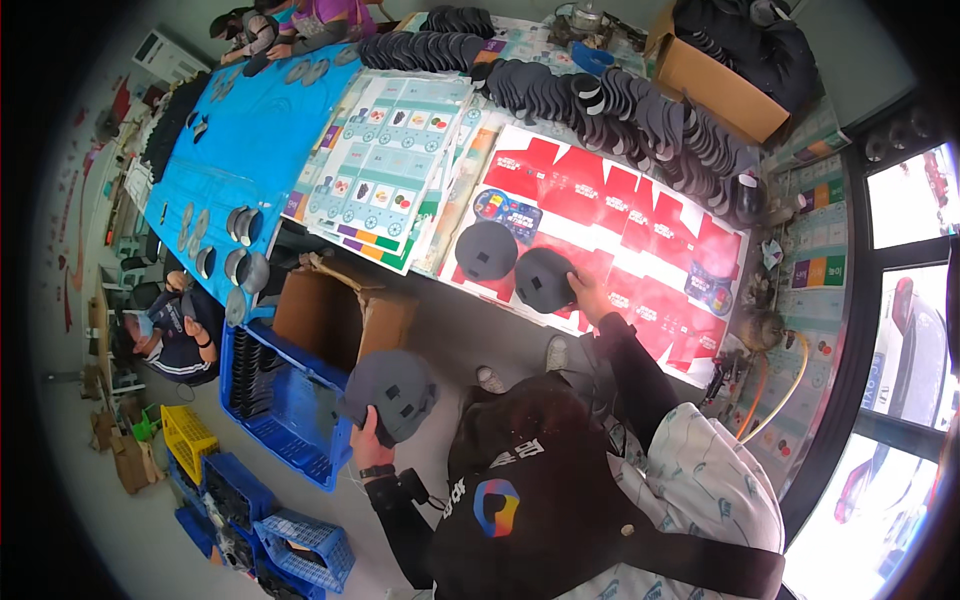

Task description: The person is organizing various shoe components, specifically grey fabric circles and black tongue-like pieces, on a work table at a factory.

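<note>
My left hand (370, 442) is closed on the edge of a dark grey round pad (395, 388), held up in front of the cardboard box. Small black squares show on its face. Over the near edge of the table, my right hand (594, 298) grips the right edge of another dark round pad (543, 280), which also bears small dark squares. Just left of that one, a third round pad (487, 250) lies flat on the red and white printed sheet (600, 215). Part of each hand's fingers is hidden behind its pad.
Rows of dark pads (640, 115) line the table's back. A blue crate (285, 420) with stacked dark pieces and an open cardboard box (330, 310) stand to the left. Beyond is a blue-covered table (250, 140), where other people sit. More crates (305, 545) are at lower left.
</note>
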